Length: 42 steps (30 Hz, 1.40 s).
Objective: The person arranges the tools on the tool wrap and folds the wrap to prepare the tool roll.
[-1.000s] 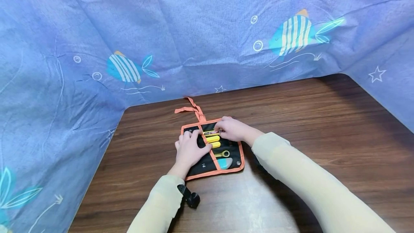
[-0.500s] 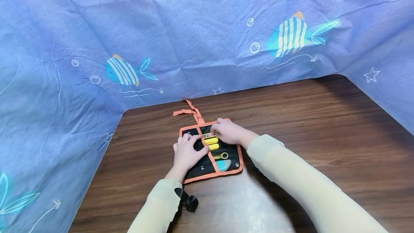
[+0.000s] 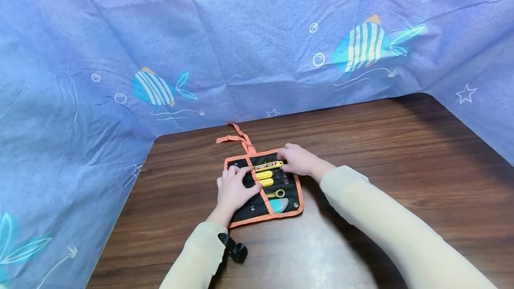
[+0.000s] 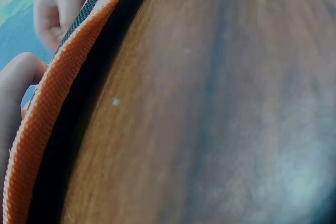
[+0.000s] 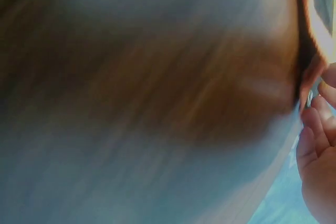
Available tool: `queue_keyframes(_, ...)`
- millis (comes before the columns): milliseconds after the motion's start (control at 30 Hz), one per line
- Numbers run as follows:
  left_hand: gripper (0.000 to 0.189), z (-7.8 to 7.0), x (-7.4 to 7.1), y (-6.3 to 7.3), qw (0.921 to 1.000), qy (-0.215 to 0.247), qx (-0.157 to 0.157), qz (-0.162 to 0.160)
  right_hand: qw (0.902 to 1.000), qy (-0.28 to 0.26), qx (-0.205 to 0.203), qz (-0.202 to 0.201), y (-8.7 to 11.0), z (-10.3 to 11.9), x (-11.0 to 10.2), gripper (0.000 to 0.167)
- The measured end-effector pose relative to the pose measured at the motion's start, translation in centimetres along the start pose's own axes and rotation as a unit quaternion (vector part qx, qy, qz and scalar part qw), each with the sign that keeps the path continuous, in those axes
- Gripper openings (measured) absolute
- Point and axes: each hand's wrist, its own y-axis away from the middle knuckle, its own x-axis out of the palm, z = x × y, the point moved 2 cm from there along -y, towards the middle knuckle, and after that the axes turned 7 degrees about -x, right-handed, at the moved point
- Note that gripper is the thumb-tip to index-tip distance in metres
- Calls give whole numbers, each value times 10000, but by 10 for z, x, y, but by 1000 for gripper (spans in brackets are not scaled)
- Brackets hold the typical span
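A black tool pouch [image 3: 290,191] with orange trim lies unrolled on the table. Spread over its left half, my left hand [image 3: 234,188] rests with index finger and thumb at the orange-edged pocket mouth. My right hand [image 3: 299,160], at the pouch's upper right, pinches the outer end of a slim yellow tool [image 3: 268,165] with a printed label. That tool's other end is hidden at the pocket edge. Below it sit two plain yellow handles [image 3: 263,175], a ring-ended wrench [image 3: 279,193] and a teal-and-grey rounded tool [image 3: 279,204], all partly inside pockets.
Orange tie straps [image 3: 242,139] trail from the pouch's far edge over the brown wooden table [image 3: 381,146]. A blue cloth [image 3: 249,48] with printed fish hangs behind and at the sides. A black wrist camera [image 3: 237,250] sits at the left cuff.
My right hand shifts left slightly, then back right along the slim yellow tool, and more of the tool now shows. The left hand stays on the pouch.
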Motion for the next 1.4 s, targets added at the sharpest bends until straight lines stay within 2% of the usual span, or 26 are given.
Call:
queue_keyframes(133,59,1,-1,-1,10000,15,-35,-29,9998,-1,3,-188,7,-10,-4,8)
queue_keyframes(200,59,1,-1,-1,10000,22,-39,-26,9998,-40,-26,-204,7,-11,-4,7)
queue_keyframes(400,61,1,2,-1,10000,26,-14,4,10000,-78,43,-35,3,-8,1,9)
queue_keyframes(900,64,-1,2,-1,9999,-24,107,44,9998,68,-95,-188,-12,2,7,13)
queue_keyframes(1400,68,0,1,-2,9998,-103,175,80,9995,-303,67,-40,-25,13,15,9)
